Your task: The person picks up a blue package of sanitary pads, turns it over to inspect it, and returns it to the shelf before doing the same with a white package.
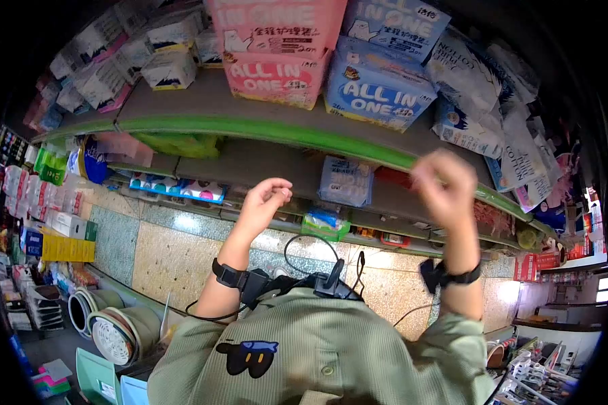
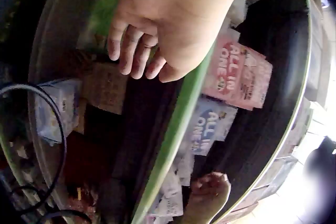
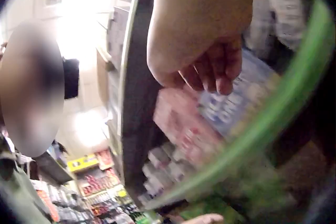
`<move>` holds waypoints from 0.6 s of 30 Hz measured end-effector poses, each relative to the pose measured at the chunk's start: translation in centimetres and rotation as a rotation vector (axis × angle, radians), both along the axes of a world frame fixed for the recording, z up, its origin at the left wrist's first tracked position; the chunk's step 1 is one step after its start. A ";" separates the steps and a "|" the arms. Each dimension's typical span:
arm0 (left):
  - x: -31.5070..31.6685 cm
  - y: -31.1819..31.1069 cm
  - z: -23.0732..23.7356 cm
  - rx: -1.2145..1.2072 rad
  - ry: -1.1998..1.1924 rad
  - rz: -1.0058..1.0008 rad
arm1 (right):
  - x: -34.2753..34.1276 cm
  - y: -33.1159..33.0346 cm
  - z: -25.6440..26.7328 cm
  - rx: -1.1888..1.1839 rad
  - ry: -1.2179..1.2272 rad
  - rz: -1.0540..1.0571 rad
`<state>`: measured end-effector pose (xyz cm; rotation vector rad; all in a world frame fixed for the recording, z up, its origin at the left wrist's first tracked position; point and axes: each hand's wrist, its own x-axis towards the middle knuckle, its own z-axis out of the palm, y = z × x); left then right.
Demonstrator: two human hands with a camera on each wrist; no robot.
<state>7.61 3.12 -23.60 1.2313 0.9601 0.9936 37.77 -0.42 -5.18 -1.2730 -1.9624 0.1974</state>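
My left hand (image 1: 267, 201) hovers in front of the lower shelf, its fingers relaxed and holding nothing. My right hand (image 1: 446, 185) is raised at the green shelf edge (image 1: 270, 128), slightly blurred, fingers loosely bent around nothing. On the upper shelf stand pink "ALL IN ONE" packs (image 1: 277, 77) and blue "ALL IN ONE" packs (image 1: 382, 88). White cotton packs (image 1: 469, 125) lie to their right, above my right hand. A pale blue pack (image 1: 345, 180) stands on the lower shelf between my hands. The right wrist view shows my bent fingers (image 3: 223, 69) overlapping the blue pack.
Small white boxes (image 1: 169, 67) fill the upper shelf's left end. Stacked pots (image 1: 118, 331) and a yellow box (image 1: 67, 246) stand on the left-hand shelving. Below lies a tiled floor (image 1: 175, 256). Black cables (image 1: 311, 239) loop by my chest.
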 end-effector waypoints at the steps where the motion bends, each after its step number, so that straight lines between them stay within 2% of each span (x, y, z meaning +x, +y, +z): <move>1: 0.3 0.8 -1.4 -0.035 0.005 -0.022 | 0.0 -0.9 -3.4 -0.224 0.097 -0.025; 2: 0.8 1.6 -3.1 -0.100 0.038 -0.040 | 1.0 -0.8 -8.1 -0.448 0.245 -0.063; 3: 1.6 2.4 -4.4 -0.147 0.043 -0.056 | 1.7 -0.6 -11.5 -0.774 0.460 -0.168; 4: 2.5 3.3 -6.3 -0.158 0.103 -0.097 | 2.9 0.2 -15.3 -0.887 0.621 -0.207; 5: 3.5 4.4 -7.9 -0.164 0.161 -0.135 | 3.7 0.8 -19.0 -0.907 0.701 -0.381; 7: 5.6 6.1 -9.3 -0.278 0.228 -0.118 | 6.1 2.1 -26.6 -1.006 0.911 -0.575; 8: 6.6 6.9 -9.7 -0.329 0.266 -0.139 | 6.3 2.4 -28.8 -0.992 0.925 -0.555; 9: 7.2 8.1 -11.4 -0.417 0.235 -0.157 | 5.9 2.7 -30.7 -1.080 1.071 -0.604; 10: 8.3 8.5 -12.6 -0.420 0.246 -0.125 | 4.8 3.0 -33.1 -1.045 1.228 -0.650; 11: 9.3 8.9 -13.7 -0.423 0.260 -0.092 | 4.0 3.5 -33.9 -1.115 1.326 -0.623; 12: 10.1 9.7 -15.2 -0.495 0.269 -0.135 | 2.2 3.4 -31.4 -1.109 1.304 -0.568; 13: 10.6 10.2 -16.5 -0.570 0.282 -0.177 | 1.3 3.9 -31.7 -1.109 1.302 -0.618; 15: 11.9 9.5 -16.8 -0.503 0.254 -0.166 | 0.3 4.1 -31.2 -1.130 1.292 -0.628; 16: 12.7 8.4 -13.1 -0.455 0.392 -0.170 | 0.1 4.2 -31.1 -1.137 1.349 -0.660; 18: 13.2 7.2 -9.5 -0.391 0.503 -0.185 | 0.0 3.4 -31.1 -1.046 1.388 -0.641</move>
